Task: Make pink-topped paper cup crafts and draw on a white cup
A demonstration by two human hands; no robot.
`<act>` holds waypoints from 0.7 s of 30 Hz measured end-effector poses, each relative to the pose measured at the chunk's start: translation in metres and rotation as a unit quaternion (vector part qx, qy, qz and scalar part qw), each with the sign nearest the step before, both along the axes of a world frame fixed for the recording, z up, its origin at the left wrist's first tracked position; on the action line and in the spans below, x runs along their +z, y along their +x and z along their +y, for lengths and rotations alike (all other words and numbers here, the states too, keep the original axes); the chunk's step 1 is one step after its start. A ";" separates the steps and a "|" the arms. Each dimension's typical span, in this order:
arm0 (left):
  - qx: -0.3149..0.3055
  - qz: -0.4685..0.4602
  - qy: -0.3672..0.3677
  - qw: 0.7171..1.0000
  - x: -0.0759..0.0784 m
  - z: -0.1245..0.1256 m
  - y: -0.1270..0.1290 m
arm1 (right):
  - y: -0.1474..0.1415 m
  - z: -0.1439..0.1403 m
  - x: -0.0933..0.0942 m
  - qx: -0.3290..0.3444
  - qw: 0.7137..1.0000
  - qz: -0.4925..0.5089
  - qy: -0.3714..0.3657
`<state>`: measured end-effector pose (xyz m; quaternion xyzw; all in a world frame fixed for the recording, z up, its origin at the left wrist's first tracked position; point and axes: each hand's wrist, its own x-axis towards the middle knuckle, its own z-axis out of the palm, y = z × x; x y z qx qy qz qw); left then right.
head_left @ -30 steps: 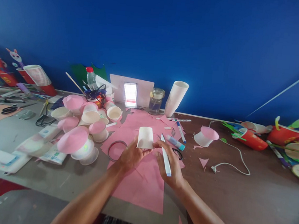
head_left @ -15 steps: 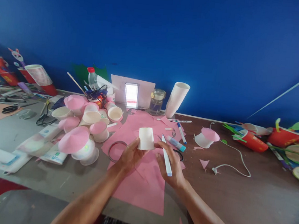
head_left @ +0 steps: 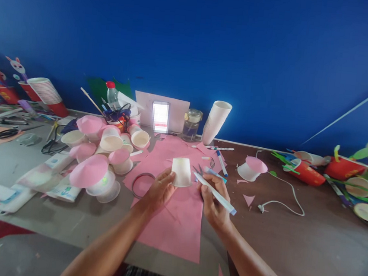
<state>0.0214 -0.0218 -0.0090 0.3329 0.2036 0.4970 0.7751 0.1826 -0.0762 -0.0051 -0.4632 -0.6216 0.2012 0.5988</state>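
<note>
Since the earlier frame the white pen (head_left: 215,193) has been swung from a near-upright slant to a flatter one, its tip now brought close beside the white paper cup (head_left: 181,172). That cup is held upside down above the pink paper sheet (head_left: 175,224) by the left hand (head_left: 158,190), whose grip is closed on its lower edge with the fingertips. The pen is clasped in the closed grip of the right hand (head_left: 215,204), its blue end pointed away to the right.

On the worktop (head_left: 306,249), a tape ring (head_left: 140,182) is seen just left of the left hand, and a heap of pink-topped cups (head_left: 100,160) is crowded beyond it. Blue-capped markers (head_left: 222,164) and a glue stick, partly hidden by the pen, are laid behind the right hand. A stack of white cups (head_left: 216,121) and a glass jar (head_left: 191,125) are set by the blue wall. A white cable (head_left: 282,195) is trailed at the right.
</note>
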 end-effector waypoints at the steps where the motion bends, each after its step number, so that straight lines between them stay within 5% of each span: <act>1: -0.005 0.002 0.006 1.000 0.000 0.000 0.000 | -0.001 0.000 0.001 0.008 1.000 -0.002 0.001; 21: -0.002 0.018 0.012 1.000 -0.003 0.000 0.000 | -0.003 0.002 0.003 0.069 0.996 -0.040 0.050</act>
